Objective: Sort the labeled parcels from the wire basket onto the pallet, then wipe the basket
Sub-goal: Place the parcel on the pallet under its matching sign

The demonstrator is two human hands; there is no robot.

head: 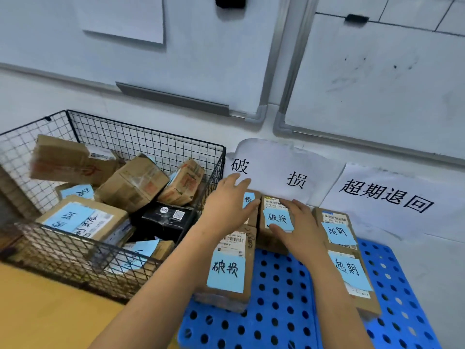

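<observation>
A black wire basket [214,157] on the left holds several cardboard parcels [133,185] with blue notes and one black box [163,219]. On the blue perforated pallet [276,311] lie parcels with blue labels: a near one [226,273], a far-left one [249,199] and a middle one [275,217]. Two more [339,233] lie in a column on the right. My left hand [227,204] lies flat on the far-left parcel, fingers straight. My right hand [299,227] rests on the middle parcel, its thumb across the blue note.
Two white paper signs [276,170] [392,197] with black characters lean on the wall behind the pallet. Whiteboards [377,84] hang above. A yellow surface [50,311] lies in front of the basket.
</observation>
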